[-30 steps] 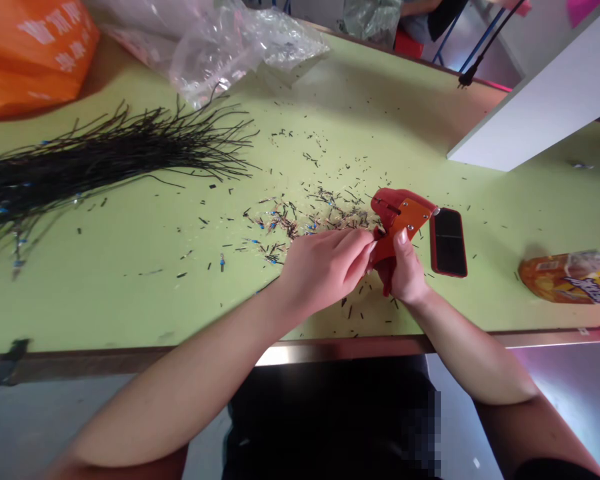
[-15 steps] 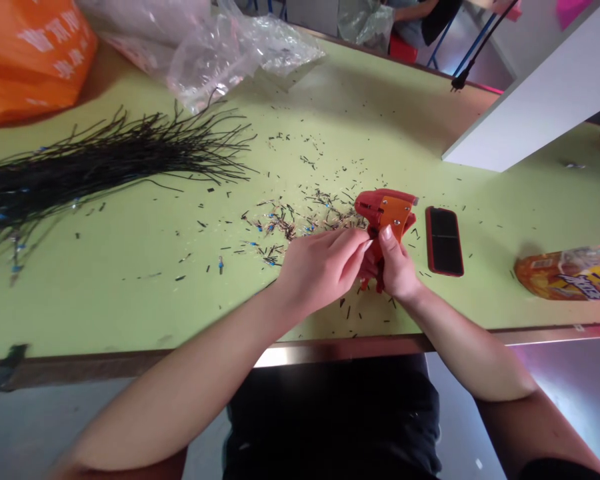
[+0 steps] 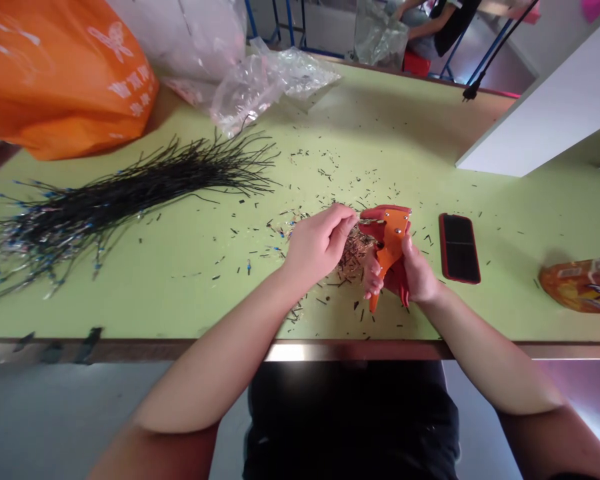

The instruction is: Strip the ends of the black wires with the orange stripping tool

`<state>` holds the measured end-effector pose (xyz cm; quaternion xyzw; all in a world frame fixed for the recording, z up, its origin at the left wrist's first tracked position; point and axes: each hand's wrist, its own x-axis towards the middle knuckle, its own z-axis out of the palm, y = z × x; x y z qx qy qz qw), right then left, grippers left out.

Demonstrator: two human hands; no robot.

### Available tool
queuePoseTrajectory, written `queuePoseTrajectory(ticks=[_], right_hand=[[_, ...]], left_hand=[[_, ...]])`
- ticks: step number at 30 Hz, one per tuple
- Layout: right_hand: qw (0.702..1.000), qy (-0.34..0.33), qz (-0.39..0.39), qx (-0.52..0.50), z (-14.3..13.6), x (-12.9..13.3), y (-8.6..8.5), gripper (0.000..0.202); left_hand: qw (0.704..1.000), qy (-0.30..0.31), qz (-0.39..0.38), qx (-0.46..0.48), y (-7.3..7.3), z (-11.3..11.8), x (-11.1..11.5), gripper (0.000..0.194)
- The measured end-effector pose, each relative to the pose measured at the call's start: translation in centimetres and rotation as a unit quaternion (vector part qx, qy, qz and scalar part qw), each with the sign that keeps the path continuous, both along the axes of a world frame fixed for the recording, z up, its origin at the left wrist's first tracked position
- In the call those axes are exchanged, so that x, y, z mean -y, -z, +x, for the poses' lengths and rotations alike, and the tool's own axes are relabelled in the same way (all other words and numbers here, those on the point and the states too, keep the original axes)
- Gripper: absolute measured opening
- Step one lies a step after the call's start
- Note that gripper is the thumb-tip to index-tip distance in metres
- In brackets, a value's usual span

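- Over the pale green table (image 3: pixel 145 300), the person's right hand (image 3: pixel 416 270) was wrapped around an orange-and-red hand tool (image 3: pixel 394 233), fingers curled around the handles, the tool's nose pointing toward the left hand (image 3: pixel 314 243).
- At that nose, the left hand had its thumb and forefinger drawn together; from where I stood I could not tell whether they grasped anything.
- Beneath and around both hands lay a scatter of short clippings (image 3: pixel 353 259), dark and coppery, thickest under the tool.
- Off to the left stretched a loose bundle of black wires (image 3: pixel 165 177), with blue bits among the strands at its near end.
- Behind the bundle sat an orange bag (image 3: pixel 75 87), beside crumpled clear plastic (image 3: pixel 253 87).
- Right of the tool, and apart from it, lay a red-edged phone (image 3: pixel 460 248); farther right, an amber container (image 3: pixel 583 285) was cut off by my view.
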<state>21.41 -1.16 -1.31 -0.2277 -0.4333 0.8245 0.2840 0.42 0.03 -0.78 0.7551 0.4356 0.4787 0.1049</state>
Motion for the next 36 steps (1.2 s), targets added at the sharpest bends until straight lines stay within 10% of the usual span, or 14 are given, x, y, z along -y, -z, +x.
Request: queuePoseTrajectory(ticks=[36], right_hand=[[0.999, 0.007, 0.041, 0.027, 0.51, -0.06, 0.23, 0.065]], left_hand=[[0.989, -0.033, -0.100, -0.100, 0.32, -0.02, 0.41, 0.013]])
